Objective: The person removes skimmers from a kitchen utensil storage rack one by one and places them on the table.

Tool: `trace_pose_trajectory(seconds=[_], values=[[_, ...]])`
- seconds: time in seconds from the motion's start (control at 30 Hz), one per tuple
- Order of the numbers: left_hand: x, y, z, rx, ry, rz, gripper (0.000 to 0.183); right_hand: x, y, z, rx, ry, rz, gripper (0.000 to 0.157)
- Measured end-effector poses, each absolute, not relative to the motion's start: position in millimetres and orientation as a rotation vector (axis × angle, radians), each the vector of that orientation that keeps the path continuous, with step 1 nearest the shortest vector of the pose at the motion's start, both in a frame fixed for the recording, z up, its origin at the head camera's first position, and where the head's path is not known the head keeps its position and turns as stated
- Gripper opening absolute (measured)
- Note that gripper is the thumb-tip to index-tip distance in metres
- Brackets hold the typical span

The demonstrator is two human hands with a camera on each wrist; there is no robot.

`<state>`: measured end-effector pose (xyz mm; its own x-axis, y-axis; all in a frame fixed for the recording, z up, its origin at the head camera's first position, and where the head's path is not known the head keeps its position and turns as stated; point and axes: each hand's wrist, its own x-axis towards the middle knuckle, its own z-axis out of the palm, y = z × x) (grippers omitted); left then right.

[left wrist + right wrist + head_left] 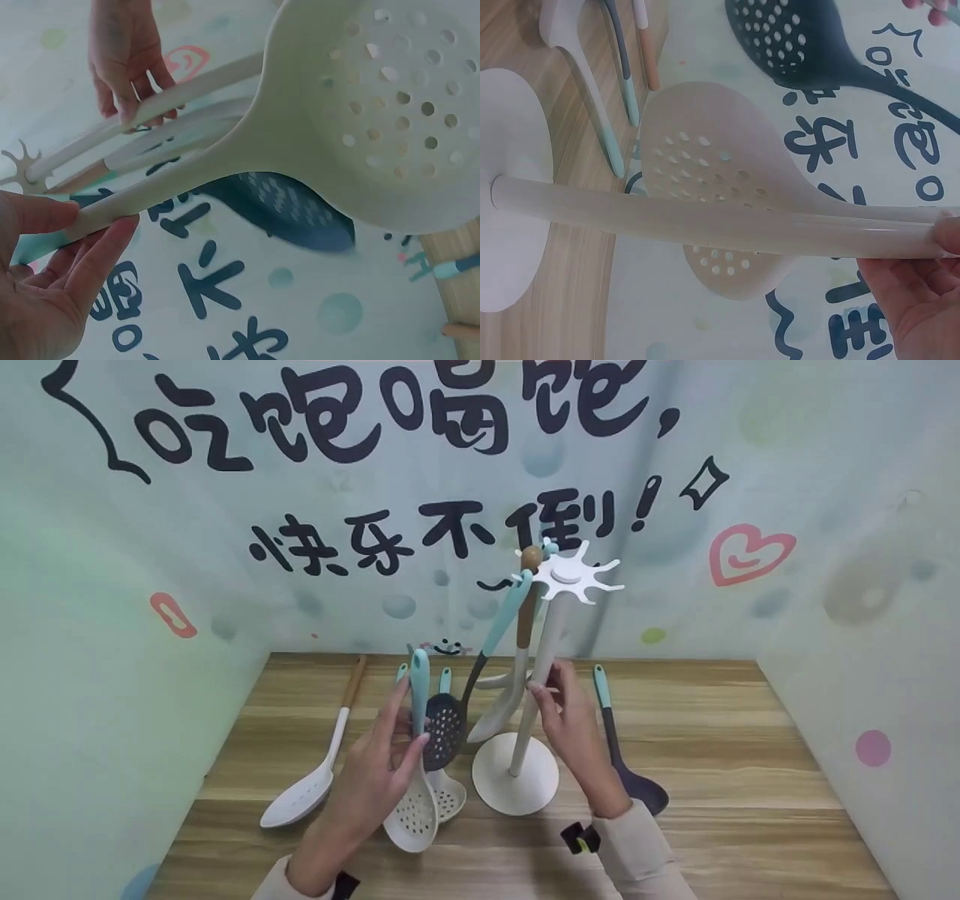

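Note:
In the head view, my left hand [364, 784] pinches a white skimmer [412, 819] by its teal handle, bowl hanging down and perforated. The left wrist view shows thumb and fingers on the skimmer's handle [161, 187] where teal meets white. My right hand [576, 727] grips the pole of a white utensil stand [553, 634], below its spoked top. Hanging from the stand are a dark skimmer [444, 727] with a teal handle and a white slotted turner [697, 150] with a brown handle. Another pale utensil hangs behind them, partly hidden.
A white slotted spoon [300, 801] with a wooden handle lies at the table's left. To the right is a dark ladle [643, 791] with a teal handle. Another white perforated utensil [450, 796] lies behind the left hand's skimmer. A printed curtain [450, 607] stands behind the table.

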<state>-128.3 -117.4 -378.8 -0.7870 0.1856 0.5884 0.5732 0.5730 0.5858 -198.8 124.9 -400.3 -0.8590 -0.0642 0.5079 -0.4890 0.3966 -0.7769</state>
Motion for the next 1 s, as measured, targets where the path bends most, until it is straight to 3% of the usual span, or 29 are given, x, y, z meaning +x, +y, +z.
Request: trace_pose_trajectory(seconds=[1.0], values=[[-164,-224,-363,-0.187,-2.316,-0.873,0.076,-199,125,-400,0.46,-2.267,1.488,0.03]])
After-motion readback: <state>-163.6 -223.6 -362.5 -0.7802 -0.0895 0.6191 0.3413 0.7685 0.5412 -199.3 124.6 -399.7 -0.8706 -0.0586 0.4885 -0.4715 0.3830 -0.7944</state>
